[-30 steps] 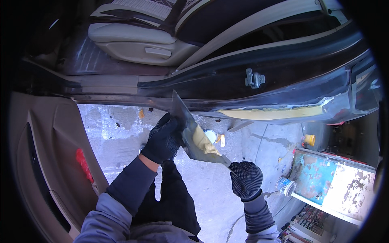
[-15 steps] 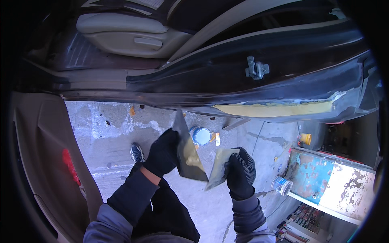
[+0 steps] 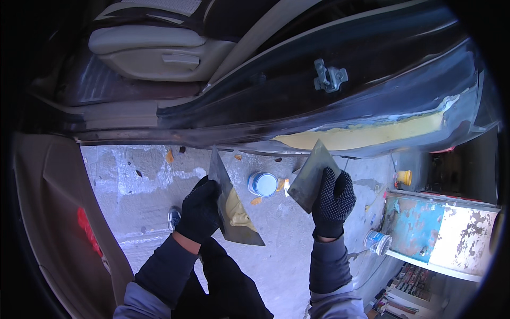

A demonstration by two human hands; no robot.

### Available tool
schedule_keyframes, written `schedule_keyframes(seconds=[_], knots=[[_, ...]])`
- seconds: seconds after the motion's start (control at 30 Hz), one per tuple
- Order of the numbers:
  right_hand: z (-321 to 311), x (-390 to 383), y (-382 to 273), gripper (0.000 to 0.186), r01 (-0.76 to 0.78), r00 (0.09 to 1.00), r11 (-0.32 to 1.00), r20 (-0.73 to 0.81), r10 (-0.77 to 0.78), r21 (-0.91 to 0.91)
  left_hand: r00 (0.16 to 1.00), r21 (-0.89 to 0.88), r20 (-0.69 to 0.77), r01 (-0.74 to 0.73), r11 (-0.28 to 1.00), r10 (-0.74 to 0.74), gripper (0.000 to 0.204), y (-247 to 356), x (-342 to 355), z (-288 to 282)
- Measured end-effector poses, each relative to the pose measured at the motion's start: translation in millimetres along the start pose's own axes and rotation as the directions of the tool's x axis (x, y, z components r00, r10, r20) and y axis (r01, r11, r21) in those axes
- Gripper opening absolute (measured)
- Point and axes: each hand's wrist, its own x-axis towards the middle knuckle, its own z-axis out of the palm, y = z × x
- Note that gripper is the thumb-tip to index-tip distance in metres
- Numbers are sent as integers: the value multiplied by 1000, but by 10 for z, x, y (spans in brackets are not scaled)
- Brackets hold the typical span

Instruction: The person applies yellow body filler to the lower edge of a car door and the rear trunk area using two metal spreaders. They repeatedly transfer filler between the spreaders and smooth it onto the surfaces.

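A black-gloved left hand of mine [image 3: 199, 207] grips a grey triangular metal spreader [image 3: 222, 222] with a lump of pale yellow putty [image 3: 236, 210] on it. My right hand [image 3: 333, 202], in a dotted black glove, holds a second metal spreader [image 3: 311, 178], smeared and without a lump, its tip just below the band of yellow filler [image 3: 366, 137] along the lower edge of the dark car body [image 3: 255, 119]. Whether that tip touches the body is unclear. A metal door striker [image 3: 329, 75] sits above the filler.
The car seat [image 3: 146, 45] lies above, the open door trim [image 3: 56, 196] at left, with something red on it. Below are the concrete floor [image 3: 133, 207], a lidded can [image 3: 262, 184], a yellow bucket [image 3: 404, 177], a white bucket [image 3: 378, 242] and a peeling-paint cart [image 3: 441, 234] at right.
The two spreaders have moved apart: my right hand has lifted up and right toward the filler band, while my left hand has dropped slightly with its putty.
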Motion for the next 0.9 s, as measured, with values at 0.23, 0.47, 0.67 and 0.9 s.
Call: schedule_keyframes(seconds=[0.23, 0.47, 0.67, 0.9], knots=[[165, 77, 30, 22, 63, 996, 998, -67, -63, -12, 999, 50, -29, -23, 998, 25, 28, -12, -99, -164], [346, 60, 92, 24, 74, 992, 997, -101, -75, -14, 999, 86, -33, -29, 996, 32, 29, 30, -136, -222], [441, 21, 129, 21, 96, 992, 993, -73, -101, -68, 993, 60, -114, -8, 998, 15, 27, 20, -147, -302], [533, 2, 145, 23, 129, 989, 988, -56, -134, -86, 984, 94, -175, -25, 995, 41, 34, -4, -122, -523]])
